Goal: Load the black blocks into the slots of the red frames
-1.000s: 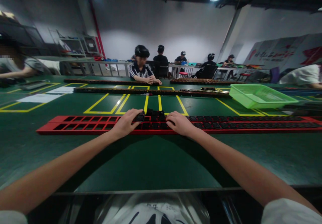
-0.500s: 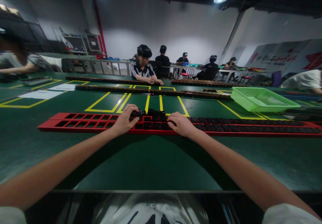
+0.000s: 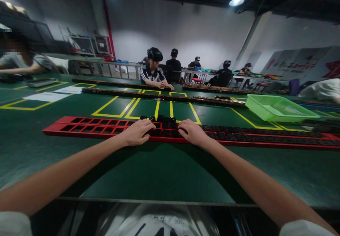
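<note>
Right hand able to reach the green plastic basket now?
Probably, with a stretch: the green plastic basket sits farther off to the right, nothing tall standing between it and the right hand.

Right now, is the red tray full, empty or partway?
Partly filled: the red tray shows bare slots toward the left, black pieces in rows toward the right.

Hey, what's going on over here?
A person's left hand and right hand are near the middle of a long red slotted frame; whether either grips anything is hard to see. Small black squarish pieces fill much of its right part, and others sit between the hands, by its far edge.
</note>
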`<state>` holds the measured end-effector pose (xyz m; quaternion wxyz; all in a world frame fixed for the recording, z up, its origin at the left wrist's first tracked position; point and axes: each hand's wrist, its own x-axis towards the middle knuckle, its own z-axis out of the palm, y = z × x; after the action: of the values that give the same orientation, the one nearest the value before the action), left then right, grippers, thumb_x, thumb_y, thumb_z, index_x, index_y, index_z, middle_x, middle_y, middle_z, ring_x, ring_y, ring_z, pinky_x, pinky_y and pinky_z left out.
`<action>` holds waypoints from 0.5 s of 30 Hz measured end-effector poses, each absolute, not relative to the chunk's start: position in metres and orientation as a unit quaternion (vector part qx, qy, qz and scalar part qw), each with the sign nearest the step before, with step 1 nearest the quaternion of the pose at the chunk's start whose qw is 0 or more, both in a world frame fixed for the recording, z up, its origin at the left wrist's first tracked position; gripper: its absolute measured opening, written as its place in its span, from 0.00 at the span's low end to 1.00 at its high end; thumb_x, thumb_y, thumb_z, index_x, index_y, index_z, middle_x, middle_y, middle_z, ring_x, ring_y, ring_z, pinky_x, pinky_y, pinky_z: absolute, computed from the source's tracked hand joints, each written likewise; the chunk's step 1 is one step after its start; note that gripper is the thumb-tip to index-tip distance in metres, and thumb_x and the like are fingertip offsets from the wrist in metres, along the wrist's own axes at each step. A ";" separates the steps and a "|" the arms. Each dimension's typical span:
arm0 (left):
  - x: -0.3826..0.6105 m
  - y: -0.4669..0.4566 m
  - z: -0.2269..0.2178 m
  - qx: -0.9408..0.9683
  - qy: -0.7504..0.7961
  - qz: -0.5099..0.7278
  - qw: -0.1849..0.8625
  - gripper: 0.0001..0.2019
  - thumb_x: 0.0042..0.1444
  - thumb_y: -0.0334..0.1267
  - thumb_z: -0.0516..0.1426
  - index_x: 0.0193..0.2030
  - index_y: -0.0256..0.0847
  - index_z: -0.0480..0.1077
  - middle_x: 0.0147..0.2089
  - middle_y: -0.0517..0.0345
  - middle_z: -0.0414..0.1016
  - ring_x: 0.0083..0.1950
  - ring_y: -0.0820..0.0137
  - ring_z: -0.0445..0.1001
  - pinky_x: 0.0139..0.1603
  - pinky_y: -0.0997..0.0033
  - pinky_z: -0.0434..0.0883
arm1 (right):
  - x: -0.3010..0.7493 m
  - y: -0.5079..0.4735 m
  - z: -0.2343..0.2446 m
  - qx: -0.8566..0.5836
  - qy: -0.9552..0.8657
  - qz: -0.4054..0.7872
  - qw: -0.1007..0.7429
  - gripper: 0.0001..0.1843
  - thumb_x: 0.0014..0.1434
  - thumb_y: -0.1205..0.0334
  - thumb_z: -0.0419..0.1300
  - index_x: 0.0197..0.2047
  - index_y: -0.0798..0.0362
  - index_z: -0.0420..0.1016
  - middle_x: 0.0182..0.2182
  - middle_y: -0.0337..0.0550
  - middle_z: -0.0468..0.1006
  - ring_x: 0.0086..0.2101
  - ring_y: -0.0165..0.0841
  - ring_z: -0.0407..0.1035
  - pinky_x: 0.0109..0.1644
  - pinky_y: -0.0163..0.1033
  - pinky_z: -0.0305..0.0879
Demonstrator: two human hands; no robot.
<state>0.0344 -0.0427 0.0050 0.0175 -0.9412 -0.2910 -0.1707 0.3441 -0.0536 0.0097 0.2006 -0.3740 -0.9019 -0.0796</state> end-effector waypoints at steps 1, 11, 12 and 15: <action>0.034 -0.042 0.005 -0.942 -0.290 -0.168 0.020 0.15 0.56 0.33 0.52 0.51 0.40 0.67 0.48 0.48 0.71 0.48 0.58 0.68 0.51 0.56 0.66 | 0.344 -0.054 0.010 -0.374 -0.902 -0.080 0.201 0.09 0.65 0.65 0.55 0.42 0.55 0.78 0.42 0.51 0.78 0.44 0.41 0.68 0.50 0.47 0.66; 0.034 -0.043 0.006 -0.945 -0.290 -0.142 0.043 0.13 0.57 0.32 0.51 0.49 0.40 0.66 0.48 0.49 0.69 0.47 0.58 0.67 0.50 0.56 0.64 | 0.344 -0.053 0.010 -0.379 -0.901 -0.085 0.192 0.10 0.66 0.65 0.55 0.42 0.56 0.78 0.42 0.51 0.78 0.44 0.41 0.69 0.50 0.47 0.66; 0.034 -0.043 0.007 -0.946 -0.291 -0.140 0.043 0.13 0.57 0.32 0.51 0.49 0.40 0.66 0.47 0.49 0.69 0.47 0.58 0.67 0.50 0.56 0.64 | 0.345 -0.053 0.010 -0.379 -0.902 -0.085 0.191 0.10 0.66 0.65 0.55 0.42 0.56 0.78 0.42 0.51 0.78 0.44 0.41 0.69 0.51 0.47 0.66; 0.034 -0.044 0.007 -0.945 -0.294 -0.137 0.044 0.14 0.56 0.32 0.51 0.49 0.40 0.66 0.47 0.49 0.69 0.47 0.58 0.67 0.50 0.57 0.64 | 0.344 -0.053 0.010 -0.376 -0.903 -0.086 0.189 0.10 0.66 0.65 0.55 0.43 0.56 0.78 0.42 0.51 0.78 0.45 0.41 0.69 0.51 0.46 0.66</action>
<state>0.0342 -0.0435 0.0068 0.0445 -0.9448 -0.2940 -0.1374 0.3444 -0.0532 0.0097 0.1886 -0.3764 -0.9030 -0.0856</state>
